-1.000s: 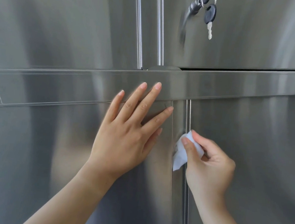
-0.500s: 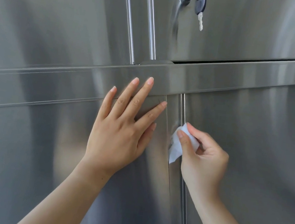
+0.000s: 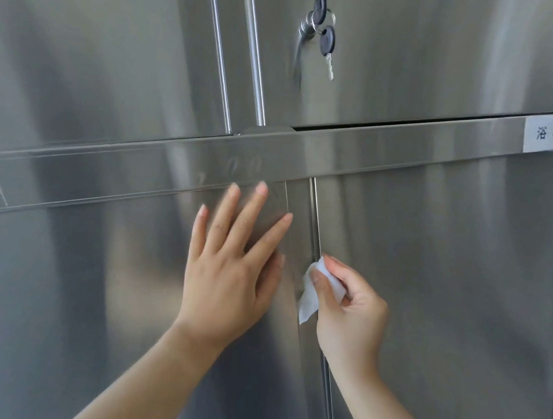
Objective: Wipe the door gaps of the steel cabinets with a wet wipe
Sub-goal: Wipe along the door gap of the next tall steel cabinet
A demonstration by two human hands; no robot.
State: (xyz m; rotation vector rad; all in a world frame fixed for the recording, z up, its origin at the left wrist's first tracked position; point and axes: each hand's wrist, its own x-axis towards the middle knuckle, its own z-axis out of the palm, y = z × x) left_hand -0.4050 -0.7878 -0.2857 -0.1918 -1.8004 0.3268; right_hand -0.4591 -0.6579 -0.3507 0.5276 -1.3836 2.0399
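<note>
**Against the vertical door gap (image 3: 313, 213): wet wipe (image 3: 307, 304) lengthwise**

The wet wipe is pinched by the curled fingers (image 3: 321, 285) of the right hand (image 3: 349, 314), its long axis running down the seam. The left hand (image 3: 230, 273) is laid flat, fingers straight, on the left door (image 3: 86, 291).
</note>
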